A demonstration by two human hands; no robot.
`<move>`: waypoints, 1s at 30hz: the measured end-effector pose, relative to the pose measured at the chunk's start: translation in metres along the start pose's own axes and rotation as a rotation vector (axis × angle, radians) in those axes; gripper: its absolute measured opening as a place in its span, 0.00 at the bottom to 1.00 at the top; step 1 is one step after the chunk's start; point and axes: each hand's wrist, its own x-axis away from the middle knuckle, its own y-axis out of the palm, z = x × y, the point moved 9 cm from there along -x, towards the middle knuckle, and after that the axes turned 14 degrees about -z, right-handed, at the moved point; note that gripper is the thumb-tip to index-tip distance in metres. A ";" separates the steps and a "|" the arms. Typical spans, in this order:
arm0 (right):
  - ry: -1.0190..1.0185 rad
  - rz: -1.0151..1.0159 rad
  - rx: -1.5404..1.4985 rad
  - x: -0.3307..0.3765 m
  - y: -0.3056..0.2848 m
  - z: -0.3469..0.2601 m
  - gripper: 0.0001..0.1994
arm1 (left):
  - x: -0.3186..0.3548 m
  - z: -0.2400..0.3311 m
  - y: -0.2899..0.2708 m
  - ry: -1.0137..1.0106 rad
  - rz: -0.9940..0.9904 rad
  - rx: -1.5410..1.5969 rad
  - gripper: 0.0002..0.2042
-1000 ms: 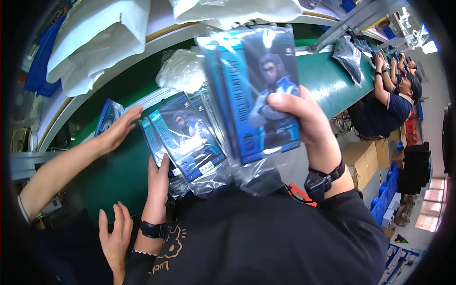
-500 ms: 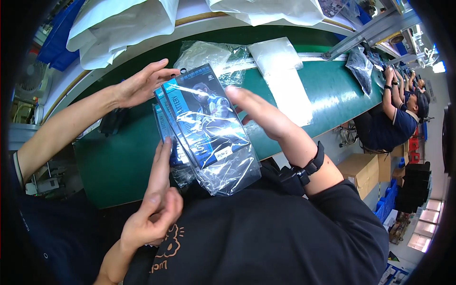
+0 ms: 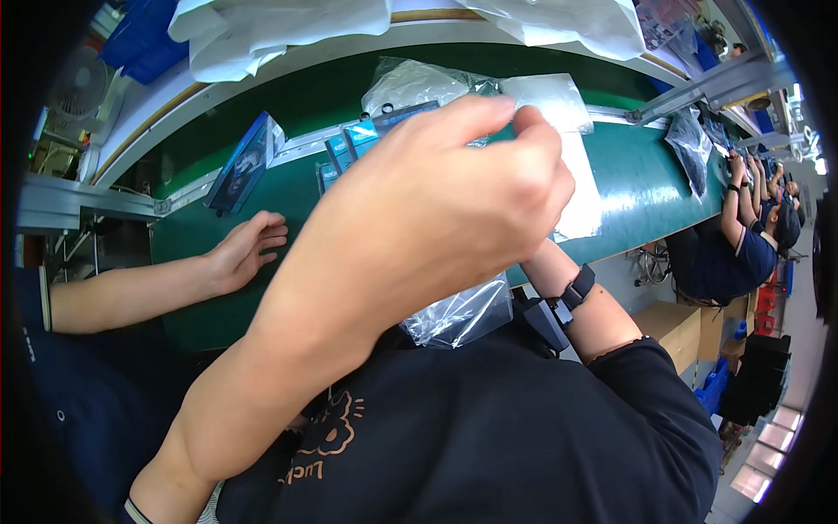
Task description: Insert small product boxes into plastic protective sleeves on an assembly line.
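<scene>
Head view shows the green desk (image 3: 646,188) curving across the top, with white sheets (image 3: 279,26) beyond it. On it lie a flat white bag (image 3: 572,157), a dark blue box (image 3: 240,166) tilted at left, and small blue packets (image 3: 353,144). Left hand (image 3: 436,201) is raised close, its grip together, fingertips pinching something too small to tell. Right hand is hidden behind it; only the wrist with a black watch (image 3: 572,293) shows. Clear plastic bag (image 3: 458,314) hangs below, crinkled, near the chest
</scene>
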 end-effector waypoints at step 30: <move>0.064 -0.103 -0.106 -0.048 -0.012 0.018 0.21 | 0.111 -0.013 0.226 0.042 -0.998 0.195 0.10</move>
